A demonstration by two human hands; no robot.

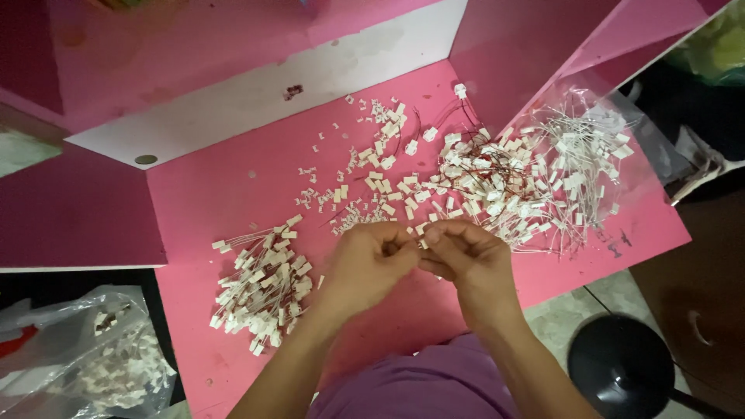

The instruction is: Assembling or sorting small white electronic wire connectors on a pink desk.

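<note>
Left hand [371,260] and right hand [459,250] meet fingertip to fingertip, together pinching a small white plastic connector [421,243] above the near centre of the pink table [225,194]. Finished wired connectors [262,285] lie left; loose white pieces [497,178] lie far right.

I can't make out the small white piece [421,244] pinched between my left hand [371,260] and right hand [466,256], fingertips hide most of it, bag [85,349] cut off at lower left, stool [625,368] cut by bottom edge, loose connectors [365,167] too small to tell apart
</note>
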